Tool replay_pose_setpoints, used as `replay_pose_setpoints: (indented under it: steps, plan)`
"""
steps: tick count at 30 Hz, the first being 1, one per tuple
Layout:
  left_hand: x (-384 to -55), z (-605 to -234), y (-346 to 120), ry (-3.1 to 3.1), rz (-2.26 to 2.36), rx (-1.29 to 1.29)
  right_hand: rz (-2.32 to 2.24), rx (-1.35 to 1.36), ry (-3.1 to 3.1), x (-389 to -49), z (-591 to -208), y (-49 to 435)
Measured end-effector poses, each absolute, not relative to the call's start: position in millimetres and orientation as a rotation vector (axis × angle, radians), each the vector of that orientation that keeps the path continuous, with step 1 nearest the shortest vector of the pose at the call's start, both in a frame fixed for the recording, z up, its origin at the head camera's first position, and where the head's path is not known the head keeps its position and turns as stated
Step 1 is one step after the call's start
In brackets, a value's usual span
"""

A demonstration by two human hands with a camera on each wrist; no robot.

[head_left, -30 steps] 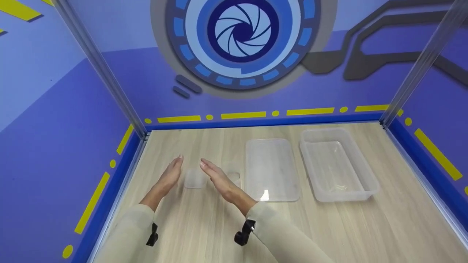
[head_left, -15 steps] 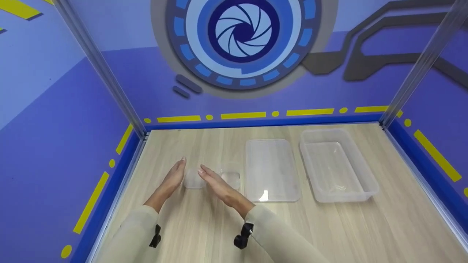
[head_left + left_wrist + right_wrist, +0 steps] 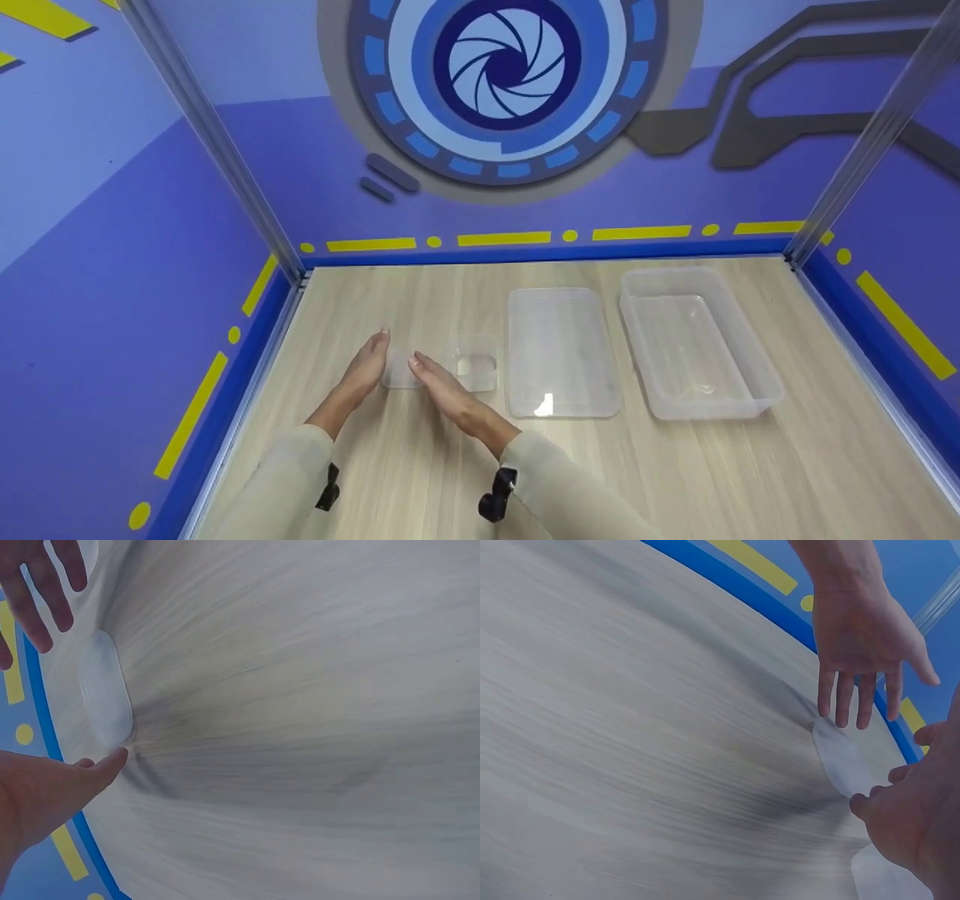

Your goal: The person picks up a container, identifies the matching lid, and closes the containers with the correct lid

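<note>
Clearance between the bare left hand (image 3: 366, 367) and the bare right hand (image 3: 448, 388) is narrower than one second ago. Reference point is the small, flat, translucent plastic lid (image 3: 403, 377), lying on the pale wood-grain worktop (image 3: 675, 480) between the hands. The left hand has come in to the small lid's left edge. The right hand has drawn back toward the wearer at the small lid's right side, exposing more of the small, clear, rounded-square plastic container (image 3: 480, 382) just right of the small lid. The small lid shows no shift against its neighbours.

Grip condition: apart on both hands, fingers extended, nothing held. Contact with the small lid's edges cannot be confirmed, even from the wrist views.

Right of the small lid, past the container, lies the large, translucent, rectangular plastic lid (image 3: 566, 352). Farthest right of the small lid stands the large, translucent, rectangular plastic box (image 3: 720, 409), mouth up.

Assessment: the narrowing hands appear to bracket the small lid, so the work in hand reads as positioning only, with no hold taken.
</note>
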State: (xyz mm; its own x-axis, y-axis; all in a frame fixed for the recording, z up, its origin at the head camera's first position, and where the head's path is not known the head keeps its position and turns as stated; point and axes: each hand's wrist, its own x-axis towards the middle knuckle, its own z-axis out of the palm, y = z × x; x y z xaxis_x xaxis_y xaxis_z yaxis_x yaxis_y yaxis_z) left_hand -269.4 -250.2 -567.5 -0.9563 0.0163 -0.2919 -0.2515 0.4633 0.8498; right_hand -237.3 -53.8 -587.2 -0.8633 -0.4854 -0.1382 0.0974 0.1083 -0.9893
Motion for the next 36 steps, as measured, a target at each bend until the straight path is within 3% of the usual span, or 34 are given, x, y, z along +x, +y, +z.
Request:
replay_pose_setpoints:
  steps: [36]
  plan:
    - [-261.4,-573.3,-234.9,2.494,1.503,-0.357,-1.856,-0.215,1.844,-240.7,-600.3,-51.0]
